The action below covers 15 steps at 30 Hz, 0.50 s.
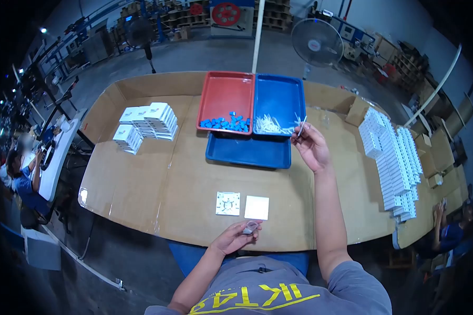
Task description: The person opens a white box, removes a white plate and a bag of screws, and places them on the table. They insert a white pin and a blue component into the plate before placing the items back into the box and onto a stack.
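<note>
Low at the table's front edge, my left hand (233, 239) is closed around a small translucent plastic piece (251, 227), its exact kind too small to make out. My right hand (312, 148) is raised at the right corner of the blue tray (279, 97), fingers pinched on a thin white piece (300, 126). Several thin white pieces (268, 124) lie in that tray's near end. On the table ahead of my left hand lie a printed white square (228, 203) and a plain white square (257, 208), side by side.
Left of the blue tray is a red tray (227, 94) with small blue parts (226, 124). Another blue tray (247, 151) sits in front. Stacks of white boxes stand left (151, 121) and right (391, 163). Cardboard walls (160, 85) edge the table; people work at both sides.
</note>
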### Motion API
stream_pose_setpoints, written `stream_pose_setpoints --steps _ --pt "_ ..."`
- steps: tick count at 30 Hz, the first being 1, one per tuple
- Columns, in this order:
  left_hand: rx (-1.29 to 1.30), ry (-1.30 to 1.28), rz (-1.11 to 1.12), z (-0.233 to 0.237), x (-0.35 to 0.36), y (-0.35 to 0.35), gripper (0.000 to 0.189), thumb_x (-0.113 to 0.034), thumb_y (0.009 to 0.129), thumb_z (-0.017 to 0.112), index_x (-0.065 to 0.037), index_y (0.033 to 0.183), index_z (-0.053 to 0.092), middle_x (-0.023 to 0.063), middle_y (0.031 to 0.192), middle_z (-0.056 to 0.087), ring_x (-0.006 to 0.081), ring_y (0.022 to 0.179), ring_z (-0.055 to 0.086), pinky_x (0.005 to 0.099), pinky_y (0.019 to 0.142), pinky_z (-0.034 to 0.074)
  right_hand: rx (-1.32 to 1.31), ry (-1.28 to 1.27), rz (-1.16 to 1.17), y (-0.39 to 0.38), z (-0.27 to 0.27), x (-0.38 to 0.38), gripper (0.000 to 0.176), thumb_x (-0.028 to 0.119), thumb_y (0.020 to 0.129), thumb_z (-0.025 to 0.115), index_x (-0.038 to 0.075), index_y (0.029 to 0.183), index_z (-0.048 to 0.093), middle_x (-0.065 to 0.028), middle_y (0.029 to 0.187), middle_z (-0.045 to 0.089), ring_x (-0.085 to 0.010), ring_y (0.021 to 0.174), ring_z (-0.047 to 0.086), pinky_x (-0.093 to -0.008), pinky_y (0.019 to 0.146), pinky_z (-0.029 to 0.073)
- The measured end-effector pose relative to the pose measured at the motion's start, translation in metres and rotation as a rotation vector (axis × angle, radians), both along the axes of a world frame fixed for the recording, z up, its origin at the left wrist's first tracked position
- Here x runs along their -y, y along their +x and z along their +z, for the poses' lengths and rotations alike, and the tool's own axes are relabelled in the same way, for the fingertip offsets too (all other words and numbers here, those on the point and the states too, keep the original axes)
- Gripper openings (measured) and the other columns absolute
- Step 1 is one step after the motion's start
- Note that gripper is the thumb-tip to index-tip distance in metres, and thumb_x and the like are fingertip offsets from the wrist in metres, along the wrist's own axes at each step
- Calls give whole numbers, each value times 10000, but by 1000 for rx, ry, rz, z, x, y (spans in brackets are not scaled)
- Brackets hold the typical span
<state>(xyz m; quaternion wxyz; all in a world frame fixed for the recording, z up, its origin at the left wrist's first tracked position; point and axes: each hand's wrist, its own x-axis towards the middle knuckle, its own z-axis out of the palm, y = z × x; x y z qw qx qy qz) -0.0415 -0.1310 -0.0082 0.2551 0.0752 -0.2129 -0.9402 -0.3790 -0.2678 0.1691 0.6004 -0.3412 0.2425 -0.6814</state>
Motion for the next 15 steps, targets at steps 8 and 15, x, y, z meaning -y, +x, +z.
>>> stream_pose_setpoints --steps 8,15 --pt "365 -27 229 56 7 -26 529 -381 1162 331 51 1338 580 135 1114 691 207 942 649 344 886 528 -553 353 -290 45 -86 -83 182 161 1041 658 6 1121 708 -39 871 687 -115 788 632 -271 742 519" --pt "214 208 232 44 1 1 557 -429 1138 388 -32 1510 506 89 1224 687 174 985 653 327 887 547 -563 601 -150 111 -143 -177 152 93 1022 661 -23 1078 743 -74 1000 760 -82 715 589 -234 673 481"
